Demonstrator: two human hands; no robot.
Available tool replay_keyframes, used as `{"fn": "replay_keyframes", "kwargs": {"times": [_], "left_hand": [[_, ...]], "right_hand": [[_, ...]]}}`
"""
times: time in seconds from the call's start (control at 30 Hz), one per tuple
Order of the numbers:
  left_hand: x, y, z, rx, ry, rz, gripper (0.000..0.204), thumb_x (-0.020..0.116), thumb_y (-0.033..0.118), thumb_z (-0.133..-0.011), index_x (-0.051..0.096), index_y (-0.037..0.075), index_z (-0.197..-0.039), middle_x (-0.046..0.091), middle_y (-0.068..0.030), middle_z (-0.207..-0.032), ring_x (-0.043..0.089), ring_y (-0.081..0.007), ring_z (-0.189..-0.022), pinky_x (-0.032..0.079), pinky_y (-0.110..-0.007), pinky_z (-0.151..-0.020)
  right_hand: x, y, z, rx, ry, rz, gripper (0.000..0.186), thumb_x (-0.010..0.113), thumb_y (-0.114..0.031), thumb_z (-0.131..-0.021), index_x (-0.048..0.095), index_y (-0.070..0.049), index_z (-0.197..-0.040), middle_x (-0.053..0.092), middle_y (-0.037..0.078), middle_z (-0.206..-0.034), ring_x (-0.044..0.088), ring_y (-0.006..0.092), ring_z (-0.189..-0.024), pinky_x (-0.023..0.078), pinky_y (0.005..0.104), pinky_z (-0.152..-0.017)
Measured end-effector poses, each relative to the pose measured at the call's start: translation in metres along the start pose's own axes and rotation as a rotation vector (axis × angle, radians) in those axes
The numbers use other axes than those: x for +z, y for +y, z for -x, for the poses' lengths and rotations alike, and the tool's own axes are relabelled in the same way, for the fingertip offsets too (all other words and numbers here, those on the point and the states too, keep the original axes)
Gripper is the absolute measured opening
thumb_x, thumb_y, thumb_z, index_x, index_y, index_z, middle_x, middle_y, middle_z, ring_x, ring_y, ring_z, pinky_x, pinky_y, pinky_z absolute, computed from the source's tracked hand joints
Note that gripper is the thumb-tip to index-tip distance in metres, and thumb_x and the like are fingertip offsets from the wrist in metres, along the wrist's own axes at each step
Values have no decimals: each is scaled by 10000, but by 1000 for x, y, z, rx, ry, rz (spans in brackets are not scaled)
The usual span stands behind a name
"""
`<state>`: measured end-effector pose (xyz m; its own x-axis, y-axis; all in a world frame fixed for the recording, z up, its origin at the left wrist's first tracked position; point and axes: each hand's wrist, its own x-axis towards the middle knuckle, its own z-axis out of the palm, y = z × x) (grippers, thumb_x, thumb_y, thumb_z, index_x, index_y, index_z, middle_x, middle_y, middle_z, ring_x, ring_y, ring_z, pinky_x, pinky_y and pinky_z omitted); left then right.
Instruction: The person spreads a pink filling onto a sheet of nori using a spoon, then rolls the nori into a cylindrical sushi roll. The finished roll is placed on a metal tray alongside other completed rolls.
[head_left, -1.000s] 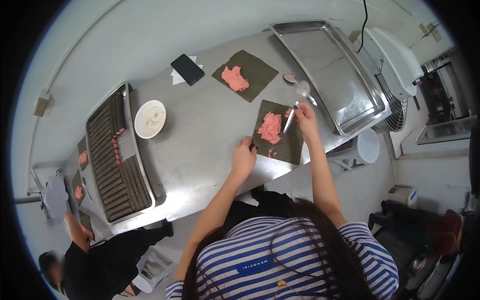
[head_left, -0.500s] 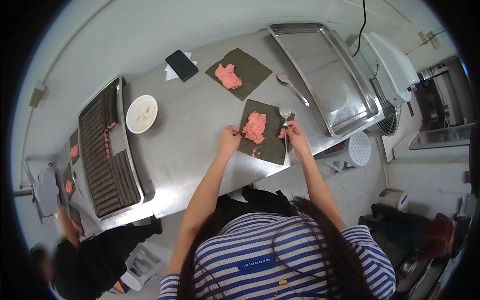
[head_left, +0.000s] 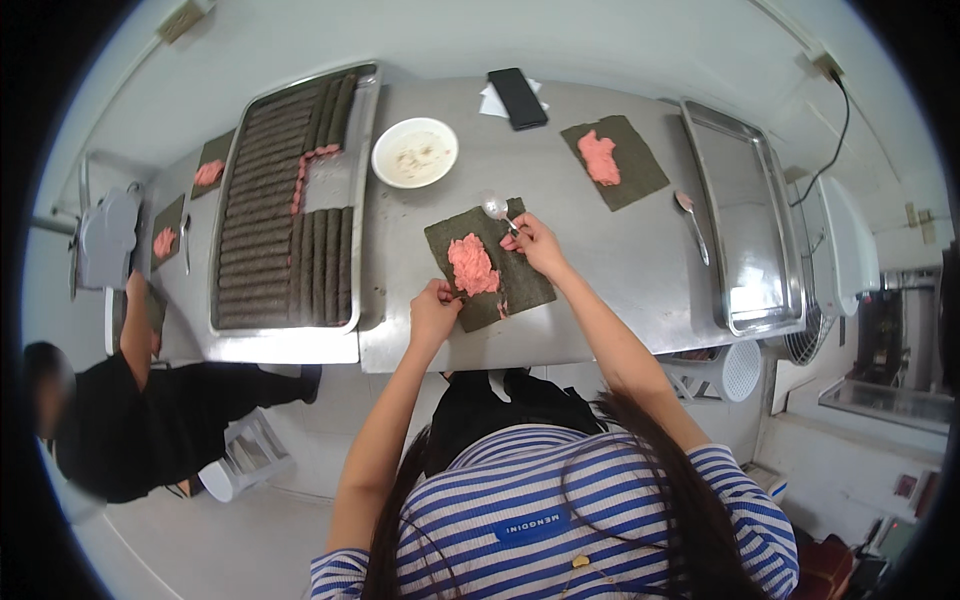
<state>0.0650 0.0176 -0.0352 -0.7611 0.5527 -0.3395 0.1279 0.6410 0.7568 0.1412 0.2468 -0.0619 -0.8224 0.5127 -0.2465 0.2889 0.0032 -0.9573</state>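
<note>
A dark green seaweed sheet (head_left: 532,287) lies on the steel table in front of me, with a mound of pink minced paste (head_left: 472,265) on its left half and pink smears lower down. At the sheet's lower left edge, my left hand (head_left: 434,312) is closed in a pinch on it. My right hand (head_left: 537,245) grips a metal spoon (head_left: 496,206) over the far right part of the sheet, its bowl pointing away from me. Some pink paste shows beside those right fingers. A white bowl (head_left: 416,154) with cloudy liquid stands beyond the sheet.
On the left, a metal tray (head_left: 357,230) holds several rows of dark rolls. Farther right lie another seaweed sheet (head_left: 640,165) with paste, a second spoon (head_left: 697,230) and a large steel tray (head_left: 745,225). A phone (head_left: 518,98) rests at the back. A co-worker (head_left: 130,410) stands far left.
My hands and the seaweed sheet with its paste have moved left along the table, nearer the bowl and the tray of rolls. The spoon has stayed in my right hand. My view has shifted left.
</note>
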Motion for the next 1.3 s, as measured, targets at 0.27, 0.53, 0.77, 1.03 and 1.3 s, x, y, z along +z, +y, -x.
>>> {"fn": "replay_keyframes", "kwargs": {"times": [0.27,0.53,0.77,1.03,1.3], "left_hand": [[-52,-21,1,586,47,-433,921,833,218,-645,333,99,-1410,509,-143,-1333,344,-348,-1335,297,-494,-1082],[-53,-32,-12,564,-30,-450,1045,823,359,-652,226,123,-1477,551,-149,-1295,304,-364,-1371,195,-572,-1114],[-56,-28,-10,538,-39,-452,1068,825,355,-646,204,135,-1487,587,-168,-1251,309,-348,-1376,170,-575,-1123],[-52,-30,-12,508,-39,-451,1071,819,378,-646,202,137,-1488,586,-155,-1258,290,-328,-1388,144,-567,-1134],[-46,-33,-7,507,12,-441,1062,818,394,-651,208,145,-1484,598,-149,-1234,305,-333,-1377,145,-575,-1127]], "right_hand": [[37,-88,74,-366,105,1166,152,519,-112,-859,560,-124,-1005,635,111,-855,660,301,-728,520,390,-573],[80,-77,108,-452,92,1379,221,558,-79,-775,555,-110,-993,567,74,-796,638,263,-705,524,383,-581],[103,-61,122,-359,47,1458,142,571,-102,-771,563,-80,-911,606,95,-823,651,253,-656,538,347,-545],[79,-87,135,-400,-11,1337,127,565,-83,-773,584,-80,-899,570,81,-813,634,248,-762,517,382,-638],[41,-112,79,-646,-39,1396,177,586,-78,-722,637,-109,-889,555,43,-814,590,230,-798,485,361,-666]]}}
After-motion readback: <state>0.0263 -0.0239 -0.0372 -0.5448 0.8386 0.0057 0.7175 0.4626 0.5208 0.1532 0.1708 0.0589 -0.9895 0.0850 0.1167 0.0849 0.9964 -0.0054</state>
